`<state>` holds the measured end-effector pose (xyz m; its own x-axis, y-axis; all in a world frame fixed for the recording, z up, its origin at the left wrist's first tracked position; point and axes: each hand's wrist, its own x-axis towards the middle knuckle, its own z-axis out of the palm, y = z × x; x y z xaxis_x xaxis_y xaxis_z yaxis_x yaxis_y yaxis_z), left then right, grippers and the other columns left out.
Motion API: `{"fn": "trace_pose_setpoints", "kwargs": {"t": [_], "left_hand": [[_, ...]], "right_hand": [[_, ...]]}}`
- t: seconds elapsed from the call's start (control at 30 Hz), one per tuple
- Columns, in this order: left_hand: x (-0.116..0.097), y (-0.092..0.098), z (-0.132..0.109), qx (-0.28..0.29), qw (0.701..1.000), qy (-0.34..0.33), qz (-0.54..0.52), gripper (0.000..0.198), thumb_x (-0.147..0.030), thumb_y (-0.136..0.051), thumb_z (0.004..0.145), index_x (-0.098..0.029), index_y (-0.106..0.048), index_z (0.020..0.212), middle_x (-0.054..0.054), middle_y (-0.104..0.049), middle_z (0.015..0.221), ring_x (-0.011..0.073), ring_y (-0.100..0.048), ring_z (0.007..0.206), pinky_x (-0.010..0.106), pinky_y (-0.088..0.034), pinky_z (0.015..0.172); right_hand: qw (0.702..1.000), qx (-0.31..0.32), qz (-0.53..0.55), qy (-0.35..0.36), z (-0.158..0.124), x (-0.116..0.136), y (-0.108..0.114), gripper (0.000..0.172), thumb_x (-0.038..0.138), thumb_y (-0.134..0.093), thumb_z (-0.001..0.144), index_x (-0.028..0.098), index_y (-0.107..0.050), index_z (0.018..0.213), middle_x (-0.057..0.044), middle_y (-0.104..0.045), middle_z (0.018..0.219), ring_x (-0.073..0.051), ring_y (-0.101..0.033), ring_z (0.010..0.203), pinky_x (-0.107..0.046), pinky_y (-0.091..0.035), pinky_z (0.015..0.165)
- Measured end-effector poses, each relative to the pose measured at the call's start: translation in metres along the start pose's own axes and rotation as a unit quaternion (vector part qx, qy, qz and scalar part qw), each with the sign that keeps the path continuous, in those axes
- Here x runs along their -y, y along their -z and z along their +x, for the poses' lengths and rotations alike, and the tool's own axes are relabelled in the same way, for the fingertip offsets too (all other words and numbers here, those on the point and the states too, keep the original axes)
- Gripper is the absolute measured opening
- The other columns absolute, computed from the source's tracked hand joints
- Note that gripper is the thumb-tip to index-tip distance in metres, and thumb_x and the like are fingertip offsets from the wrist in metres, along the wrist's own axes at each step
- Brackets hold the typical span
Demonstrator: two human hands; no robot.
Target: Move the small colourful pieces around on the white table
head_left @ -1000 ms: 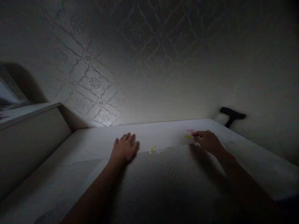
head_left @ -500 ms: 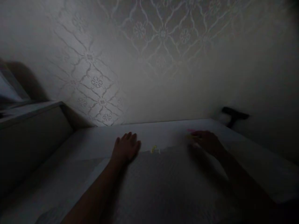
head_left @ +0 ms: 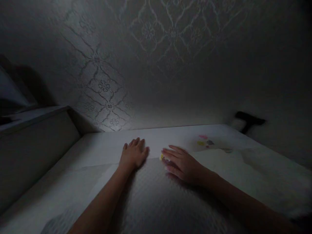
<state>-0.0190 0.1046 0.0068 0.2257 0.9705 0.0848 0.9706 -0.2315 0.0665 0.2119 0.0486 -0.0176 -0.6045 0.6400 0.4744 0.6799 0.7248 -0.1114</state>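
I see left hand [head_left: 134,155] palm-down on white counter [head_left: 170,135], centre-left of frame, fingers spread, nothing visible in grasp. Right hand [head_left: 186,164] just right of centre, fingers loose and parted. Small yellow piece [head_left: 162,156] sits near frame centre, at right fingertips; contact, I cannot tell. Step in hand, I judge: lining up on piece, grip not yet made. Pinch calls for thumb closing toward forefinger. Pink scrap [head_left: 203,136], dark scrap [head_left: 210,142] lie centre-right.
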Motion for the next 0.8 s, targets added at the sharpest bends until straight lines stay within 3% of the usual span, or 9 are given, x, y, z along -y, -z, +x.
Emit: {"fn": "trace_pose_setpoints", "kwargs": {"t": [0.33,0.47,0.63,0.8], "left_hand": [[0.000,0.000,0.000,-0.004,1.000,-0.006,0.000,0.051,-0.042,-0.032,0.101,-0.023,-0.046,0.146,0.013,-0.040,0.159,0.0281,-0.035,0.147,0.053,-0.030,0.117],[-0.001,0.001,0.000,-0.006,1.000,0.001,-0.004,0.051,-0.042,-0.031,0.101,-0.023,-0.046,0.146,0.013,-0.041,0.158,0.0277,-0.036,0.147,0.054,-0.030,0.116],[0.000,0.000,0.001,0.004,1.000,0.001,-0.006,0.055,-0.044,-0.029,0.101,-0.020,-0.043,0.149,0.014,-0.038,0.160,0.0292,-0.034,0.148,0.056,-0.029,0.117],[0.001,-0.002,0.001,-0.001,1.000,0.000,-0.006,0.055,-0.044,-0.030,0.101,-0.021,-0.044,0.148,0.014,-0.038,0.160,0.0287,-0.034,0.148,0.055,-0.028,0.117]], "right_hand": [[1.000,0.018,0.012,-0.018,0.003,-0.004,-0.004,0.037,0.032,-0.054,0.097,0.017,-0.064,0.129,-0.013,-0.065,0.135,-0.027,-0.053,0.132,-0.051,-0.039,0.114],[0.999,0.029,-0.020,-0.033,0.003,-0.009,0.006,0.029,0.027,-0.058,0.094,0.016,-0.070,0.117,-0.014,-0.069,0.126,-0.027,-0.060,0.123,-0.049,-0.041,0.112],[0.984,0.084,-0.100,-0.118,-0.015,-0.032,0.032,0.023,0.014,-0.051,0.093,0.016,-0.074,0.091,-0.013,-0.076,0.100,-0.024,-0.071,0.094,-0.040,-0.054,0.092],[0.957,0.096,-0.149,-0.229,-0.043,-0.068,0.056,0.028,0.013,-0.050,0.090,0.020,-0.071,0.072,-0.009,-0.075,0.077,-0.023,-0.071,0.074,-0.034,-0.055,0.073]]}}
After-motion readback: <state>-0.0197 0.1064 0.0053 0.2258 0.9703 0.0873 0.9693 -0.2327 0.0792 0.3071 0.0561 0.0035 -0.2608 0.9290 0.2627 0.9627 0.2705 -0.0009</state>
